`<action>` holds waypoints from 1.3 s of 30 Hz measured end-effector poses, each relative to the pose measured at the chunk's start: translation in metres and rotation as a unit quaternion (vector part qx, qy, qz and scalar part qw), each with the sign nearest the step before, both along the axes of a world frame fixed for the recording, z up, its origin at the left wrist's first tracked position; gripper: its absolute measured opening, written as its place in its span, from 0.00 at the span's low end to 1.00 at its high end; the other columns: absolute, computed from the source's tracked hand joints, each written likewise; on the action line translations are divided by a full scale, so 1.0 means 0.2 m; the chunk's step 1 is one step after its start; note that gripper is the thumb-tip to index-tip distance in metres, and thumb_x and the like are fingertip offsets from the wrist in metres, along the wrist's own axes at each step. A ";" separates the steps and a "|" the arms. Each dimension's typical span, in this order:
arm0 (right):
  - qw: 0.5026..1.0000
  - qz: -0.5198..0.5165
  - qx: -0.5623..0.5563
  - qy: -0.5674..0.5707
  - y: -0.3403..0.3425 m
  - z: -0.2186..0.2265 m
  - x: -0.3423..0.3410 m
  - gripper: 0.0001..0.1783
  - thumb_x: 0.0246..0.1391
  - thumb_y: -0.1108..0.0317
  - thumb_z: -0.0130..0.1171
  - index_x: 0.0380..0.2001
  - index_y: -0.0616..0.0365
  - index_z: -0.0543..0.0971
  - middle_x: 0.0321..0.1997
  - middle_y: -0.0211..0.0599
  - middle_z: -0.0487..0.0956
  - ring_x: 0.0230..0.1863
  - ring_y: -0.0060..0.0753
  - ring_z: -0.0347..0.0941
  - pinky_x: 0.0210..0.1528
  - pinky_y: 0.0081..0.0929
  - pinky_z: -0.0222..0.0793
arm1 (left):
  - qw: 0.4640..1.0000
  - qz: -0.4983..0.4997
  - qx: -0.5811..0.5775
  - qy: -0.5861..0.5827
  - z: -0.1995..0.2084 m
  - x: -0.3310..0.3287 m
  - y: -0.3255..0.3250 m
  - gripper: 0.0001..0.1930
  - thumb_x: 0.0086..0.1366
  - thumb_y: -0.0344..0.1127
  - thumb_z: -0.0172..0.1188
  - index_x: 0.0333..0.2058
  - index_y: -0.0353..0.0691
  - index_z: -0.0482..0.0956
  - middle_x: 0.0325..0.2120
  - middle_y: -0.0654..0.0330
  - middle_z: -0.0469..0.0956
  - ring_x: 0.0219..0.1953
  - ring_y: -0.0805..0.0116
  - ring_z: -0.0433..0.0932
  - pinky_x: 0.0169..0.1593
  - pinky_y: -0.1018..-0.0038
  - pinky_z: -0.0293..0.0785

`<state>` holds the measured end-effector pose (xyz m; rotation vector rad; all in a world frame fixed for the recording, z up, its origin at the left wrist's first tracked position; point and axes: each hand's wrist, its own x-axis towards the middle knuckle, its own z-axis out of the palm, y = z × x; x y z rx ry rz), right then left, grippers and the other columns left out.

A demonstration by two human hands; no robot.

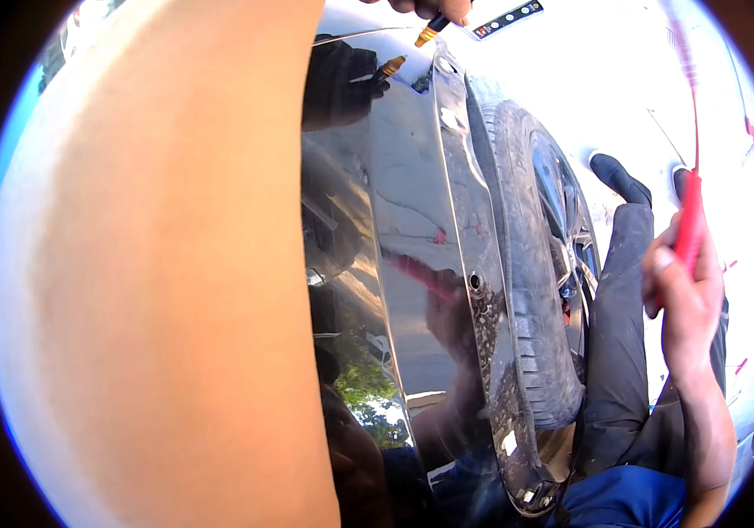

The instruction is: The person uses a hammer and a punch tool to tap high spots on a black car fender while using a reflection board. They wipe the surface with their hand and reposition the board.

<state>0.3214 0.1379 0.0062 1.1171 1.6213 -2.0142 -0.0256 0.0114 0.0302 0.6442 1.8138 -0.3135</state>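
Note:
My left hand (454,8), cut off by the top edge, is closed round a short black punch (431,30) with a brass-coloured tip. That tip points down toward a glossy black car panel (412,176), which mirrors it; I cannot tell whether they touch. On the right, my right hand (683,286) grips a tool with a red handle (688,229) and a thin red shaft. It is raised, and its upper end is smeared by motion, so its head cannot be made out. The panel also reflects this hand and the red handle.
My left forearm (183,264) fills the left side and hides part of the panel. Beside the panel's dirty edge (491,334) stands a car wheel with a grey tyre (531,352). My dark-trousered legs (619,326) lie right of it. A strip with round buttons (507,19) is at the top.

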 end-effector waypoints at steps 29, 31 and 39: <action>0.999 -0.011 -0.018 0.044 0.04 -0.05 0.01 0.14 0.66 0.64 0.52 0.51 0.57 0.68 0.26 0.28 0.69 0.20 0.15 0.63 0.20 0.16 0.60 | 0.999 -0.008 0.040 0.011 -0.06 0.03 0.00 0.15 0.56 0.44 0.67 0.30 0.37 0.88 0.26 0.61 0.82 0.28 0.69 0.77 0.30 0.69 0.69; 0.997 -0.054 -0.025 0.042 -0.01 -0.03 -0.02 0.13 0.67 0.64 0.51 0.50 0.56 0.66 0.26 0.29 0.69 0.19 0.16 0.62 0.19 0.16 0.59 | 0.999 -0.014 0.036 0.000 -0.06 0.04 -0.01 0.14 0.56 0.44 0.67 0.29 0.37 0.88 0.26 0.60 0.82 0.28 0.68 0.77 0.30 0.69 0.70; 0.999 -0.004 0.008 0.052 0.00 -0.03 -0.01 0.12 0.65 0.65 0.52 0.48 0.56 0.67 0.26 0.28 0.69 0.19 0.15 0.62 0.20 0.15 0.58 | 0.998 -0.028 0.056 -0.023 -0.11 -0.01 -0.04 0.15 0.58 0.44 0.66 0.31 0.35 0.88 0.27 0.58 0.84 0.29 0.67 0.78 0.33 0.68 0.72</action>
